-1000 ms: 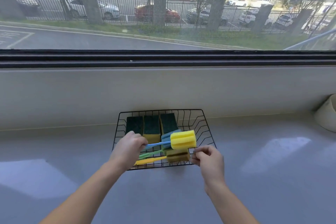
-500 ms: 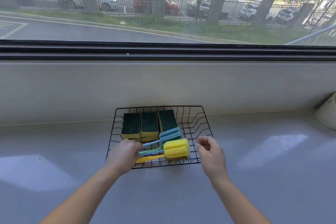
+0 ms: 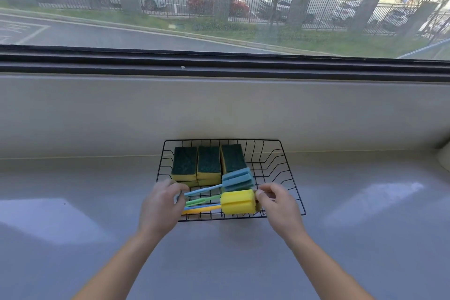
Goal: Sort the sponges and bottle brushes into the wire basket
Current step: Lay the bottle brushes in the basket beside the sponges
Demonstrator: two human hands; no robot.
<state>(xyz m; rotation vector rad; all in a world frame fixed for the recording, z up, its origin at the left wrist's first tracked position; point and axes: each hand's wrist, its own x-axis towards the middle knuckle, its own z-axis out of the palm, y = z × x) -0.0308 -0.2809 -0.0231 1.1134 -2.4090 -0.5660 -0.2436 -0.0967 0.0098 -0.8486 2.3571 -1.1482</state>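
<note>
A black wire basket stands on the grey counter against the wall. Three green-topped yellow sponges stand side by side in its back left. In front of them lie several bottle brushes. A blue foam head sits behind a yellow foam head, and their blue, green and yellow handles point left. My left hand is closed over the handle ends at the basket's front left. My right hand pinches the right end of the yellow head.
A white rounded object sits at the far right edge of the counter. A low wall and a window frame rise right behind the basket. Grey counter stretches to both sides and in front.
The yellow brush head has come down into the basket's front, with the blue head now behind it. My right hand moved in from the side onto the yellow head.
</note>
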